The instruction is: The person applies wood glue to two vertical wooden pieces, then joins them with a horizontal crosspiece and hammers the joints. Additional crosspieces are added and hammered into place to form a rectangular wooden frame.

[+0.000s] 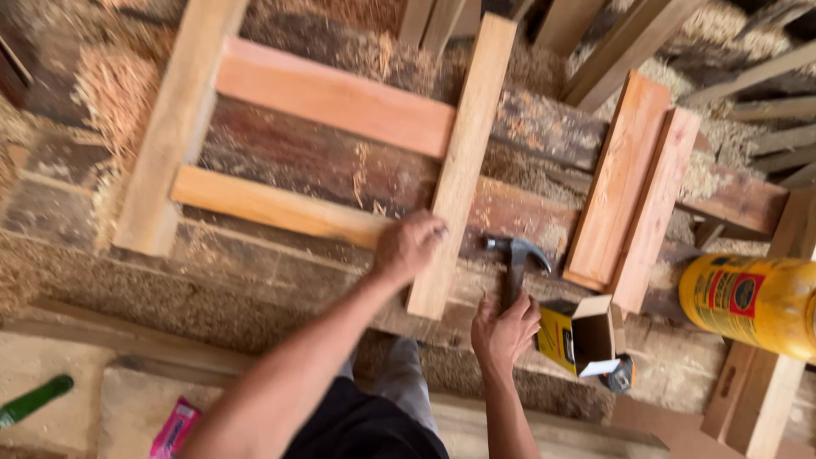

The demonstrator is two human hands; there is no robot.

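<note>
A wooden frame (331,98) of two uprights and two cross rails lies flat on a worn, sawdust-covered workbench (255,280). My left hand (408,245) presses on the joint where the lower rail (272,208) meets the right upright (463,161), fingers curled; whether it pinches something small I cannot tell. My right hand (505,330) grips the handle of a claw hammer (517,255), whose dark head lies on the bench just right of the upright.
An open yellow cardboard box (582,338) sits by the hammer. Two reddish boards (633,195) lie to the right. A yellow bottle (752,299) lies at the right edge. Sawdust and shavings cover the bench; a green object (34,399) and pink packet (174,427) lie low left.
</note>
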